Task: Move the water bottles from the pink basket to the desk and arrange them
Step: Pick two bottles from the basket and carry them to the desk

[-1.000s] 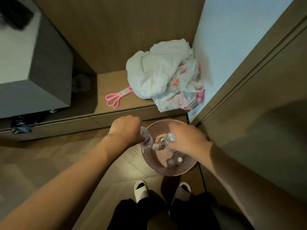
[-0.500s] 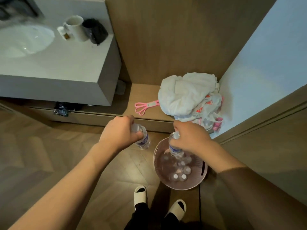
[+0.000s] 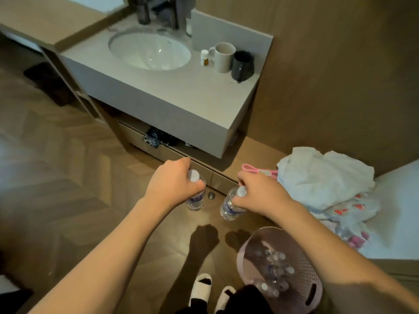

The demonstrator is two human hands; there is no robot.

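My left hand [image 3: 175,182] grips a clear water bottle [image 3: 195,201] by its neck, white cap up, hanging above the wooden floor. My right hand [image 3: 260,194] holds a second water bottle [image 3: 230,207] the same way, a little to the right. The pink basket [image 3: 306,275] stands on the floor at the lower right, under my right forearm, with several more white-capped bottles inside. The grey counter [image 3: 181,94] with its white sink [image 3: 149,51] lies ahead and above both hands.
On the counter's right end stand a white mug [image 3: 223,57], a dark cup [image 3: 242,65] and a small vial [image 3: 204,57]. A low wooden ledge holds pink scissors [image 3: 256,169] and a pile of white cloth [image 3: 322,180]. My slippered feet [image 3: 212,291] stand below.
Both hands lifted a bottle each out of the pink basket and moved left and away from it. The view swung up and left, bringing the sink counter into sight.
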